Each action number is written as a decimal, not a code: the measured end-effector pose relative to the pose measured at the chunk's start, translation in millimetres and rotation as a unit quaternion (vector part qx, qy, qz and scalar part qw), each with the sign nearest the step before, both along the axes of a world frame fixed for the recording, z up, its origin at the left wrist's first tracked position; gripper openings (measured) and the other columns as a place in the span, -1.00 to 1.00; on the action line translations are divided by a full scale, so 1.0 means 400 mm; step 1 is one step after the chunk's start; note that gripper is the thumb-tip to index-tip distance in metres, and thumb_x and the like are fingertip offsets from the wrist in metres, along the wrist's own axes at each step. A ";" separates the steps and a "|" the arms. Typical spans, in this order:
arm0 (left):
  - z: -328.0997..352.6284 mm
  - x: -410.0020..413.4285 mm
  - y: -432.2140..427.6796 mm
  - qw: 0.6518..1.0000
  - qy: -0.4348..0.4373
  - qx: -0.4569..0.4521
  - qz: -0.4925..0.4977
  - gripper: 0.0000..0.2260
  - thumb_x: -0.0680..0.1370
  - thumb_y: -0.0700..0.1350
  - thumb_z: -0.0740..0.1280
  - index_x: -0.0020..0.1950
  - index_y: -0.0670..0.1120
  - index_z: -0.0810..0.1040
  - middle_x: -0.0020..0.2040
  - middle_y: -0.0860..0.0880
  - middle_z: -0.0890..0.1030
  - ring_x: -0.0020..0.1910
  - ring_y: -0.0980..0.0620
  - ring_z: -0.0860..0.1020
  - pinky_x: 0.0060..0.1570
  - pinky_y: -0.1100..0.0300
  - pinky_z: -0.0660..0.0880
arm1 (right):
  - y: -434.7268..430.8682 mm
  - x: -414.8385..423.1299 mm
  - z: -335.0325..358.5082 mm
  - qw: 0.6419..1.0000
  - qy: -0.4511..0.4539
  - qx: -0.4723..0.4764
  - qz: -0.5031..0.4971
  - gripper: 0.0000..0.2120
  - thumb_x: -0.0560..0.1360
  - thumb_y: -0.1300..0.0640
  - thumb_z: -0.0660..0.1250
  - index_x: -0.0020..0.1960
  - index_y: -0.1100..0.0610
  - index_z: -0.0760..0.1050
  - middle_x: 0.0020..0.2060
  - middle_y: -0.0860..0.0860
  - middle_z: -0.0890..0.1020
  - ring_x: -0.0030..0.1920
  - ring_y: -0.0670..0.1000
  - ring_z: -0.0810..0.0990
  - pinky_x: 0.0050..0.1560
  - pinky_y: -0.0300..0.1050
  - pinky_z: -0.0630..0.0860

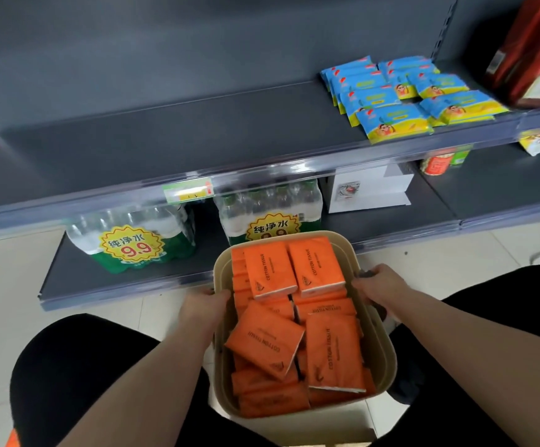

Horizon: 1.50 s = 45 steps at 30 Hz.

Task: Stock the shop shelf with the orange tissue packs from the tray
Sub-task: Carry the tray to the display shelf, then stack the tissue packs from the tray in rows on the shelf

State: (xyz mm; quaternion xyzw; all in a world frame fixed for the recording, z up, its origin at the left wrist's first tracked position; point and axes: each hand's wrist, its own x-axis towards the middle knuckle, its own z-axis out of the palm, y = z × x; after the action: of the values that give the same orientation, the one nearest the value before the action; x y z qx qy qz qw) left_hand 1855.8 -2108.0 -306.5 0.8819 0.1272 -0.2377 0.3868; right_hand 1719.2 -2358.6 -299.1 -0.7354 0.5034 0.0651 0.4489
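Left hand point(204, 304) grips the left rim of the beige tray point(373, 343), thumb hooked over the edge to the inside, the other fingers hidden behind the outer wall; right hand point(378, 285) grips the right rim, fingers curled over the edge; both hands closed on the tray.

The tray sits low between the person's knees in black trousers point(78, 366), in front of the shelving; it is packed with orange tissue packs point(267, 340) marked COTTON TISSUE; two lie flat side by side at the far end, two more lie tilted on top nearer the person, more stacked below them; none of these is on a shelf.

Dark grey middle shelf point(165, 137) is above and beyond the tray; its left and centre are bare; blue-and-yellow packets point(400, 95) lie in overlapping rows at its right end; a red bag point(532, 53) stands further right; a yellow price label point(188, 191) sits in the clear front strip.

Lower shelf point(78, 279): two shrink-wrapped bottled water multipacks point(133, 237) with 9.9 stickers, the right one just behind the tray's far rim; a white box point(368, 188) to their right; a red can point(436, 164) further right, partly hidden by the strip; pale tiled floor point(4, 285) below.
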 end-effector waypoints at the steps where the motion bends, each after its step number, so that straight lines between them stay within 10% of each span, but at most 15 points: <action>1: 0.000 0.001 0.002 1.000 -0.002 0.009 -0.004 -0.86 0.43 -0.05 0.33 -0.20 -0.10 0.62 -0.26 -0.12 0.63 -0.25 -0.07 0.58 -0.25 0.16 0.51 | 0.003 0.000 -0.001 1.000 0.004 -0.002 0.006 -0.84 0.44 0.14 0.39 -0.10 0.14 0.41 -0.22 0.12 0.60 -0.14 0.11 0.61 -0.04 0.01 0.57; 5: 0.001 0.001 -0.010 0.999 0.010 0.036 -0.037 -0.84 0.41 -0.07 0.34 -0.11 -0.12 0.62 -0.22 -0.12 0.62 -0.25 -0.06 0.57 -0.30 0.19 0.47 | 0.021 0.014 -0.005 0.999 0.022 0.010 0.036 -0.78 0.42 0.01 0.45 -0.18 0.09 0.44 -0.25 0.06 0.56 -0.22 0.03 0.56 -0.21 -0.11 0.52; 11: 0.039 0.004 -0.027 0.963 -0.073 0.214 -0.150 -0.67 0.45 -0.01 0.30 0.16 -0.12 0.47 0.10 -0.14 0.51 0.12 -0.14 0.47 0.03 -0.02 0.50 | 0.044 0.018 -0.006 0.957 0.160 -0.204 0.128 -0.33 0.44 -0.19 0.30 0.37 0.19 0.23 0.27 0.17 0.39 0.25 0.18 0.38 0.21 0.09 0.38; 17: 0.056 0.015 -0.083 0.927 -0.220 0.159 -0.257 -0.66 0.55 -0.05 0.25 0.31 -0.07 0.47 0.25 -0.09 0.47 0.22 -0.09 0.42 0.08 0.00 0.47 | 0.043 0.039 -0.024 0.949 0.000 -0.267 0.165 -0.54 0.54 0.04 0.22 0.39 0.16 0.26 0.35 0.15 0.33 0.32 0.15 0.31 0.28 0.08 0.33; 25: 0.023 0.049 -0.173 0.950 -0.121 0.174 -0.229 -0.75 0.53 -0.01 0.26 0.14 -0.11 0.48 0.00 -0.03 0.55 -0.07 0.00 0.53 -0.10 0.10 0.51 | 0.023 0.137 -0.065 0.966 0.088 -0.149 0.193 -0.33 0.37 -0.38 0.29 0.28 0.07 0.39 0.25 0.11 0.42 0.24 0.14 0.43 0.24 0.15 0.42; 32: 0.011 0.096 -0.208 0.949 -0.112 0.213 -0.206 -0.47 0.47 0.08 0.33 0.32 -0.19 0.33 0.24 -0.18 0.41 0.21 -0.19 0.45 0.16 -0.06 0.47 | 0.008 0.148 -0.056 0.961 -0.167 -0.135 0.172 -0.41 0.32 0.04 0.47 0.30 -0.06 0.36 0.11 -0.09 0.55 0.10 -0.01 0.55 0.11 -0.02 0.52; 38: -0.019 0.078 -0.206 0.954 -0.011 0.236 -0.186 -0.04 0.29 0.31 0.44 0.47 -0.21 0.16 0.39 -0.20 0.34 0.34 -0.20 0.39 0.28 -0.09 0.40 | 0.006 0.109 -0.038 0.960 -0.178 -0.131 0.173 -0.25 0.35 0.24 0.47 0.42 0.03 0.18 0.25 -0.01 0.43 0.21 -0.02 0.46 0.18 -0.15 0.44; 45: -0.015 0.055 -0.199 0.960 0.025 0.207 -0.188 -0.29 0.21 0.29 0.51 0.20 -0.09 0.46 0.09 -0.08 0.57 0.06 -0.09 0.56 0.09 -0.04 0.54 | 0.004 0.083 -0.034 0.949 -0.144 -0.200 0.199 -0.39 0.42 0.09 0.44 0.42 0.05 0.32 0.27 0.00 0.42 0.22 0.04 0.46 0.22 -0.08 0.42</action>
State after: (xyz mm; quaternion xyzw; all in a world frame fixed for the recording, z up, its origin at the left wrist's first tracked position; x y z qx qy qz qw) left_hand 1878.0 -2187.4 -312.5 0.9444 0.0151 -0.2969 0.1407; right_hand 1752.4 -2356.9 -312.6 -0.8968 0.2795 -0.0552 0.3385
